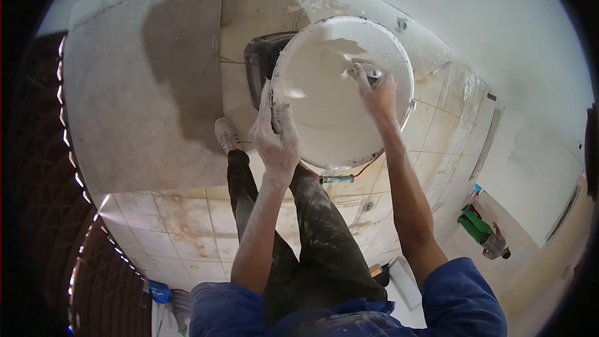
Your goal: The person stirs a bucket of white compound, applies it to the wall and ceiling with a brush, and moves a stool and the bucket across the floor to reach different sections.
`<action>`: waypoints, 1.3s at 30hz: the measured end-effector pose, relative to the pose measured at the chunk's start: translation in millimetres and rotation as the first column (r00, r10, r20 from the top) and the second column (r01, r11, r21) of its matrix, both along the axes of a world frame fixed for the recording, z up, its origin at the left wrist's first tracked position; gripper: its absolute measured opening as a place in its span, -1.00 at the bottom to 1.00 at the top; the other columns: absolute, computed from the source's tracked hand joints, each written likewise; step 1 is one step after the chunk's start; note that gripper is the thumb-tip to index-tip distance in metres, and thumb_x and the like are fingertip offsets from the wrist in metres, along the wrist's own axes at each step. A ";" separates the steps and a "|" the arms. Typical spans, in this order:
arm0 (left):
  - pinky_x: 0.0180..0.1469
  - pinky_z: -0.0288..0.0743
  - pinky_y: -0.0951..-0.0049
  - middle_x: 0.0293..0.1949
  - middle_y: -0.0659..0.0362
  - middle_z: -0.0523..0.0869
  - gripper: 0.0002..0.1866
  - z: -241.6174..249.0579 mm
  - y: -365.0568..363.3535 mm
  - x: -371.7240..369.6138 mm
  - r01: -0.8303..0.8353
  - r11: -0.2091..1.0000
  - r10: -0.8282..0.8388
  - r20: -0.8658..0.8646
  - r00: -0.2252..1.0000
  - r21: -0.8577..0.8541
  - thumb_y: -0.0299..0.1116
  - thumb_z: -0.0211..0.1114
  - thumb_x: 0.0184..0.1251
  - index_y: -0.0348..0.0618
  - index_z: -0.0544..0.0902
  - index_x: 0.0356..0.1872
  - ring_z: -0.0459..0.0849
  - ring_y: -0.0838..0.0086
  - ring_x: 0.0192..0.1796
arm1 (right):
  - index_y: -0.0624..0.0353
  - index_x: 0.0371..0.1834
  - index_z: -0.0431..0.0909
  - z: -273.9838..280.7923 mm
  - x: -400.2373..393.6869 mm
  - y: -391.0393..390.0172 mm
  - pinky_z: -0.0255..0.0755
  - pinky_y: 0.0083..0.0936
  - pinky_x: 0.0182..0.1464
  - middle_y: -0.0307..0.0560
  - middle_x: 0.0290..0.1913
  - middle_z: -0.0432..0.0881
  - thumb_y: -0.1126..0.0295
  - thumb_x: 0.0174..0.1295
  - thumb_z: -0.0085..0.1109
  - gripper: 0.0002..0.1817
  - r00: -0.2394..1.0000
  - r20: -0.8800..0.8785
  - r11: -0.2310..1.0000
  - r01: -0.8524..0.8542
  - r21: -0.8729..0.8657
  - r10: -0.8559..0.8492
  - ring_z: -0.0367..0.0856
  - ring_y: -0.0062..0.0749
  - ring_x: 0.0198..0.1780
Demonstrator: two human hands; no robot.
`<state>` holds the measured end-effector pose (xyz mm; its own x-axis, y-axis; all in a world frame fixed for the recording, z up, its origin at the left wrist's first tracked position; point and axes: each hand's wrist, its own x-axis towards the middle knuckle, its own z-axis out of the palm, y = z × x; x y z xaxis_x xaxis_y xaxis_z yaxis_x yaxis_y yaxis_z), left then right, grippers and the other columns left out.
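We see a round white plastic bucket [337, 97], plaster-smeared, held up in front of us over the tiled floor [187, 225]; the view looks straight down into it. Inside it is mostly coated in smooth pale plaster, with a patchy bare area near the top of the inner wall.

Our left hand [276, 134], dusted white, is clamped on the bucket's near-left rim, fingers curled over the edge. Our right hand [374, 87] is inside the bucket at the upper right wall, closed around a small metal tool [373, 75]; we cannot tell what kind, it is mostly hidden by the fingers.

Step in hand, as we judge it: scraping plaster off the inner wall while the left hand steadies the bucket. The next move probably calls for a firm rim grip and dragging the tool along the curved wall without tipping the bucket.

Behind the bucket's upper-left edge sits a dark rectangular tray-like object [259, 66], partly hidden. Below the bucket, a red cord [365, 165] and a green-handled tool [338, 178] lie on the floor. Left of the bucket, a plaster-stained shoe [226, 134] and dark stained trousers [324, 237]. Further left, a grey rough cement patch [137, 100], matt. Far right of the bucket, another person in green [480, 231] is on the floor, well apart.
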<state>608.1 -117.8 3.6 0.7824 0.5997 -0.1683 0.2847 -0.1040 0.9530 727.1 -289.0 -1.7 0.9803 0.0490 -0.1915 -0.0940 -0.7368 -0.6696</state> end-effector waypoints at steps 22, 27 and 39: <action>0.04 0.60 0.33 0.06 -0.15 0.73 -0.60 11.8 -0.9 6.7 -0.010 0.986 0.021 -0.063 0.998 0.169 -0.43 0.15 0.48 -0.44 0.54 0.24 0.77 0.21 0.01 | 0.26 -0.18 0.71 2.4 -8.8 24.3 0.54 -0.31 -0.36 0.19 -0.29 0.73 0.51 0.23 0.22 -0.85 0.939 0.039 0.929 -0.344 0.134 0.342 0.76 -0.08 -0.38; 0.07 0.59 0.32 0.10 -0.15 0.71 -0.61 11.5 -0.1 3.4 0.015 0.980 0.003 -0.088 0.996 0.196 -0.42 0.15 0.49 -0.43 0.54 0.24 0.76 0.21 0.05 | 0.25 -0.14 0.71 9.9 -46.9 6.9 0.55 -0.28 -0.32 0.17 -0.27 0.74 0.52 0.20 0.24 -0.82 0.907 -0.067 0.904 -0.404 0.143 0.416 0.74 -0.03 -0.35; 0.11 0.58 0.29 0.13 -0.16 0.69 -0.60 9.0 -1.7 4.7 -0.021 0.998 0.023 -0.018 1.000 0.055 -0.38 0.11 0.52 -0.46 0.54 0.23 0.73 0.13 0.11 | 0.27 -0.14 0.69 -8.9 -18.6 28.1 0.55 -0.26 -0.32 0.18 -0.35 0.71 0.56 0.18 0.25 -0.81 0.910 0.120 0.892 -0.413 0.182 0.397 0.73 0.06 -0.33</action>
<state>612.7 -119.5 12.6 0.7659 0.6254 -0.1496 0.3053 -0.1489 0.9405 708.4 -260.8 -10.6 0.8783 0.4743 -0.0605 0.2422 -0.5502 -0.7991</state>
